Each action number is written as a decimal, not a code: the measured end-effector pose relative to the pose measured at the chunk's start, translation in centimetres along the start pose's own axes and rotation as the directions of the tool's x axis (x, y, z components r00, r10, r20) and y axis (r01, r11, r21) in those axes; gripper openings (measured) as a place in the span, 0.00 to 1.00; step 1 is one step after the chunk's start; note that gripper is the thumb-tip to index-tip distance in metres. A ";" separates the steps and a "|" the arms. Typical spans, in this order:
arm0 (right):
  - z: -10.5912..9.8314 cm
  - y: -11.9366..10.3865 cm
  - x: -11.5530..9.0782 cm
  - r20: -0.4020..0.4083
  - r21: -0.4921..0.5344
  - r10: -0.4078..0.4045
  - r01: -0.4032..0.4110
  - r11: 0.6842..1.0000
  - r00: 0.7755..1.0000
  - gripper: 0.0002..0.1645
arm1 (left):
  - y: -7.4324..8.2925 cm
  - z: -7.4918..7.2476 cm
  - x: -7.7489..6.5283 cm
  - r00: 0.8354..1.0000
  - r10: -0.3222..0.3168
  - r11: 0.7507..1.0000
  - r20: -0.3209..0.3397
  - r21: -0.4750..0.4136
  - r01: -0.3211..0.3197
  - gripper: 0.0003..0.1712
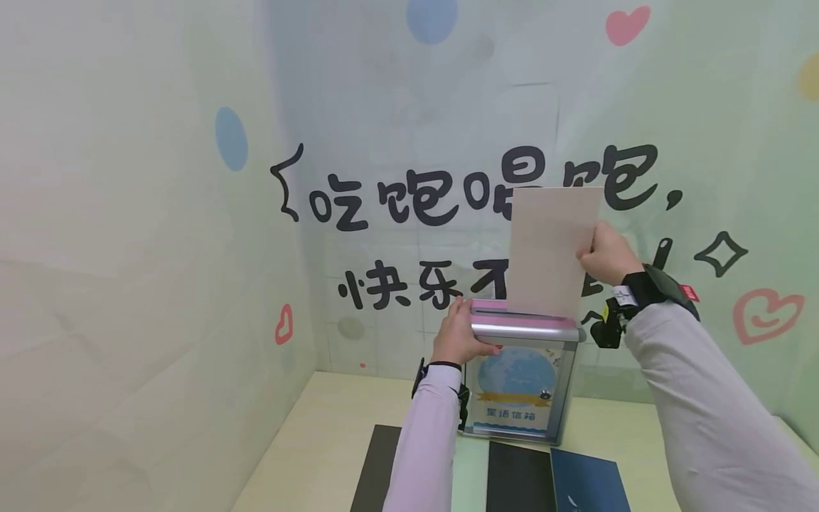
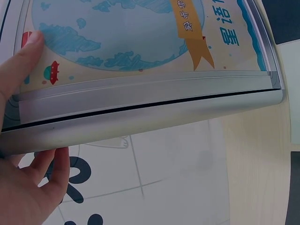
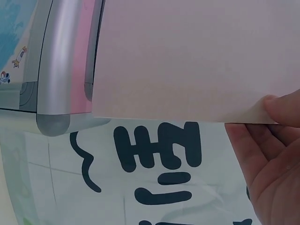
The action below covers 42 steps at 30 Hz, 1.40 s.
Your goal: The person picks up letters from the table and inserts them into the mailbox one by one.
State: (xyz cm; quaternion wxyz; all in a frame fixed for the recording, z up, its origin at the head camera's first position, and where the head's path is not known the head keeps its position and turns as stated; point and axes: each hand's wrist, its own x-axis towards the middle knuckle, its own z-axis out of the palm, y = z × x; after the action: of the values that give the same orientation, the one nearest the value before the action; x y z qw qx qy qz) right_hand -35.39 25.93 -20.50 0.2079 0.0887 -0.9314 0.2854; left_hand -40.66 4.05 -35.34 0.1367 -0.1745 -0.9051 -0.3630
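A letter box (image 1: 525, 329) with a silver frame, a pink slotted top and a blue planet picture stands on the table. My left hand (image 1: 456, 338) holds its upper left corner; in the left wrist view the thumb (image 2: 29, 54) lies on the front and the fingers reach round the far side. My right hand (image 1: 608, 256) pinches a plain pale card or envelope (image 1: 552, 249) by its right edge, upright over the box top. The card's lower edge meets the slot (image 3: 89, 84) in the right wrist view.
On the pale table (image 1: 320, 427) in front of the box lie a dark sheet (image 1: 374, 466), a mint green one (image 1: 470, 473), a black one (image 1: 520, 476) and a navy one (image 1: 589, 483). A wall (image 1: 384, 341) with black lettering rises close behind, another at the left.
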 end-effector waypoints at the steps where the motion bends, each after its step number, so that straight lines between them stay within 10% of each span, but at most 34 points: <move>1: 0.0 -0.1 0.0 -0.001 0.004 -0.002 0.002 1.000 1.000 0.17 | 0.0 0.0 0.0 1.000 -0.001 1.000 0.001 0.002 0.001 0.60; 42: 1.7 -0.6 0.3 0.010 0.008 -0.019 0.019 1.000 1.000 0.18 | 0.0 0.1 -0.1 1.000 -0.005 1.000 -0.001 -0.009 0.005 0.60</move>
State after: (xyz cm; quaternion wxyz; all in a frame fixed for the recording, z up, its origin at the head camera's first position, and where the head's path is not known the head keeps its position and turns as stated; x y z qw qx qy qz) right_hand -36.03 24.46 -21.33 0.2054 0.1000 -0.9305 0.2864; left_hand -40.54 4.09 -35.43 0.1355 -0.1725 -0.9038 -0.3675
